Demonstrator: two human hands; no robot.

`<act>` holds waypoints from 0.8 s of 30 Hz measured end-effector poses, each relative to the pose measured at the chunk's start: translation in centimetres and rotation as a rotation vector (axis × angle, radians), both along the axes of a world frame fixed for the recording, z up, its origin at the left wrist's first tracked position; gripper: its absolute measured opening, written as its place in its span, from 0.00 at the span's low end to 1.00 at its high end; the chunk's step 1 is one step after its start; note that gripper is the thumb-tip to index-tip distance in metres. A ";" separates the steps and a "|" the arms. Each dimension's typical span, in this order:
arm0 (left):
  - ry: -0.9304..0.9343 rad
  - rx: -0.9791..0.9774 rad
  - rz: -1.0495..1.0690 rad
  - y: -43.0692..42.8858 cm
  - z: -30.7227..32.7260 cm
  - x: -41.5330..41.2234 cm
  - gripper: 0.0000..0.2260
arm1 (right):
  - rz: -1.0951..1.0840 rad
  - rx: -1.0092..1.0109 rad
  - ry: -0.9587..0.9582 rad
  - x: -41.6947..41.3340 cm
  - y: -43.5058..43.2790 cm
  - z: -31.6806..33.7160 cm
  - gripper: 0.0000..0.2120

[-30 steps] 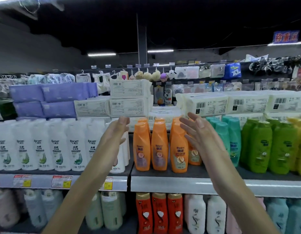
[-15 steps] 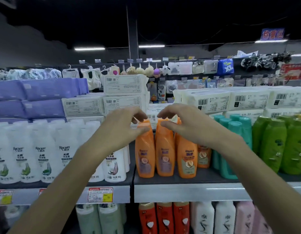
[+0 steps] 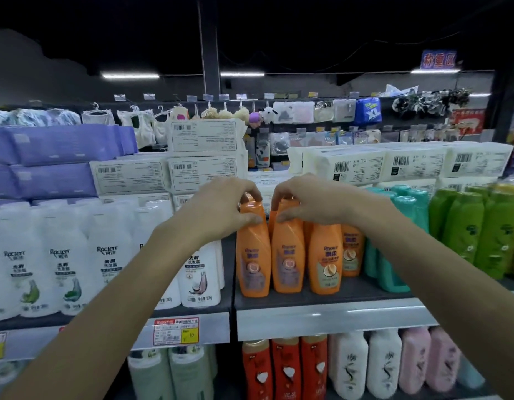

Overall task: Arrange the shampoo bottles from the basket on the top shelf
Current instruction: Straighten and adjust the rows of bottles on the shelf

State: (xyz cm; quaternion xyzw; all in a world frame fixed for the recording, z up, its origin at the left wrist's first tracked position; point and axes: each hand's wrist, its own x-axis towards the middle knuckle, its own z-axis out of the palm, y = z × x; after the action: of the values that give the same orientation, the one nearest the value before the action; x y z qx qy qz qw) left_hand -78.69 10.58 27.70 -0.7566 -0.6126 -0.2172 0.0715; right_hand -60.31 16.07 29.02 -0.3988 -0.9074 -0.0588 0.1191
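Two orange bottles (image 3: pixel 253 255) on the shelf (image 3: pixel 322 319): left hand (image 3: pixel 221 210) fingers (image 3: pixel 245 189) curl round one, right hand (image 3: pixel 315 203) the other.

A black ceiling (image 3: pixel 307 21) spans the top, with a dark pillar (image 3: pixel 209 53) at 12 o'clock. Fluorescent tubes (image 3: pixel 131 76) glow at 11, 12 and 2 o'clock. A blue sign (image 3: pixel 437 59) hangs at 2. The grey shelf edge (image 3: pixel 322 316) runs at 5 o'clock.

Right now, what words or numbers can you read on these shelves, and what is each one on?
"Racien": white bottles
"200g": foot of the coconut bottle
"XL": blue pack
"10": yellow price tag
"称重区": blue sign
Orange bottles, white packs: print too blurred to read.
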 end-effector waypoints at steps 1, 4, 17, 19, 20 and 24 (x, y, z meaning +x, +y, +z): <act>0.011 0.004 -0.001 0.1 0.0 0.0 0.18 | 0.002 -0.020 0.004 0.0 0.1 0.1 0.16; 0.014 0.001 -0.011 0.3 -0.1 -0.1 0.18 | 0.011 -0.052 -0.036 0.0 0.4 0.4 0.16; -0.096 0.021 -0.044 0.4 -0.7 -0.6 0.18 | 0.120 -0.065 -0.079 0.4 0.6 1.3 0.14; -0.103 0.020 -0.045 0.3 -0.7 -0.6 0.19 | 0.136 -0.076 -0.071 0.5 0.5 1.4 0.14; -0.105 0.017 -0.046 0.3 -0.6 -0.6 0.19 | 0.142 -0.083 -0.068 0.5 0.5 1.4 0.14; -0.112 0.010 -0.055 0.0 -0.6 -0.6 0.19 | 0.154 -0.098 -0.054 0.7 0.5 1.3 0.13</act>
State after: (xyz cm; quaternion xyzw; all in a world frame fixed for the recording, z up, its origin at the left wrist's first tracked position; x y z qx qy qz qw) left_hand -79.31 10.57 27.14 -0.7595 -0.5934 -0.2642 0.0346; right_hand -59.65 16.59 30.32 -0.3314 -0.9400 -0.0157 0.0793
